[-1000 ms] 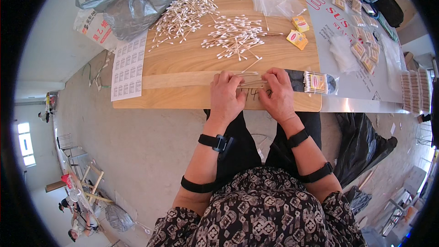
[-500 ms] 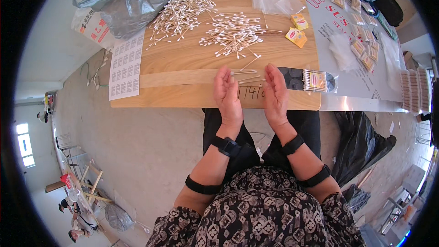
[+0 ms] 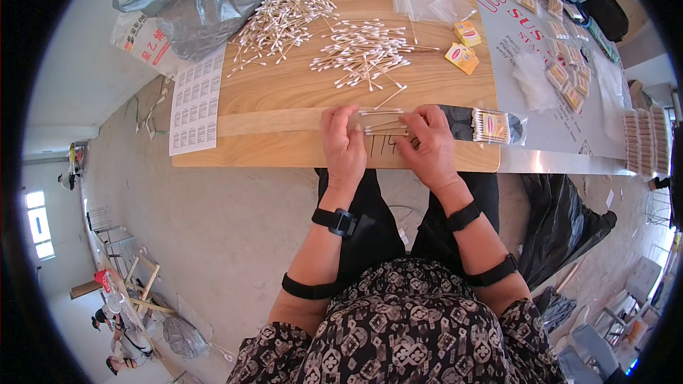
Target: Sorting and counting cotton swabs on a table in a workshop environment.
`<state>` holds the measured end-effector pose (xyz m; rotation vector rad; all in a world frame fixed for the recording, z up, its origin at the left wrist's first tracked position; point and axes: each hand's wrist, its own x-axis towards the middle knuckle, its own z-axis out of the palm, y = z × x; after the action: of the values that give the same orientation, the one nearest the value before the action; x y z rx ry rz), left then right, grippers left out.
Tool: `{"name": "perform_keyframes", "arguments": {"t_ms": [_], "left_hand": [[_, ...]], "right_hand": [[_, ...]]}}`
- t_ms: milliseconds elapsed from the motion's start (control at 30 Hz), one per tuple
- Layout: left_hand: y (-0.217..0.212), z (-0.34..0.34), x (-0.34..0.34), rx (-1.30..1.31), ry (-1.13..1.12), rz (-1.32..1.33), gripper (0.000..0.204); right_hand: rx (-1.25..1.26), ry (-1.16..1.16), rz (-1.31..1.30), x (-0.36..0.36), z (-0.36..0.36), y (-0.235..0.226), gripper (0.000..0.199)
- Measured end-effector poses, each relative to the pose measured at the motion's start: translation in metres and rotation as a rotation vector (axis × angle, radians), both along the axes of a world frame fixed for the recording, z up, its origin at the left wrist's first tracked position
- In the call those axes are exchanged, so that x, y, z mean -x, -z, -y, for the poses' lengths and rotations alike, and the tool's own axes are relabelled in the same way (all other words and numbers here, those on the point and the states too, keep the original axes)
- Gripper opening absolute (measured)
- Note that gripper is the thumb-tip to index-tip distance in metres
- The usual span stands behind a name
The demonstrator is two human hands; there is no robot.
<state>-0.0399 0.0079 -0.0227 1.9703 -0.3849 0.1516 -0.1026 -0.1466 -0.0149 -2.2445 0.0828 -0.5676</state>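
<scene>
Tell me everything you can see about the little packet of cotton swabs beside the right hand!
The packet looks like clear, shiny plastic. Inside, white-tipped swabs sit side by side with a yellow label bearing a reddish mark. It lies on a dark strip, right of the right hand, not touching it.

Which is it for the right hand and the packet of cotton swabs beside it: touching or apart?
Apart. The head view shows part of the dark strip uncovered between the right hand and the packet of cotton swabs.
</scene>
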Motion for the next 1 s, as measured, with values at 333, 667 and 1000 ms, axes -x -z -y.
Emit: {"name": "perform_keyframes", "arguments": {"t_ms": [333,667,1000], "left_hand": [[-0.002,0.004,-0.017,-0.333,-0.008,0.227,0.025],[-0.011,0.013,-0.021,-0.398,0.046,0.201,0.013],[-0.016,0.018,-0.046,-0.571,0.132,0.258,0.009]], "right_hand": [[-0.041,0.021,0.031,0.000,-0.001,0.001,0.030],[-0.298,0.093,0.030,0.001,0.003,0.007,0.026],[-0.353,0.120,0.026,-0.001,0.004,0.010,0.022]]}}
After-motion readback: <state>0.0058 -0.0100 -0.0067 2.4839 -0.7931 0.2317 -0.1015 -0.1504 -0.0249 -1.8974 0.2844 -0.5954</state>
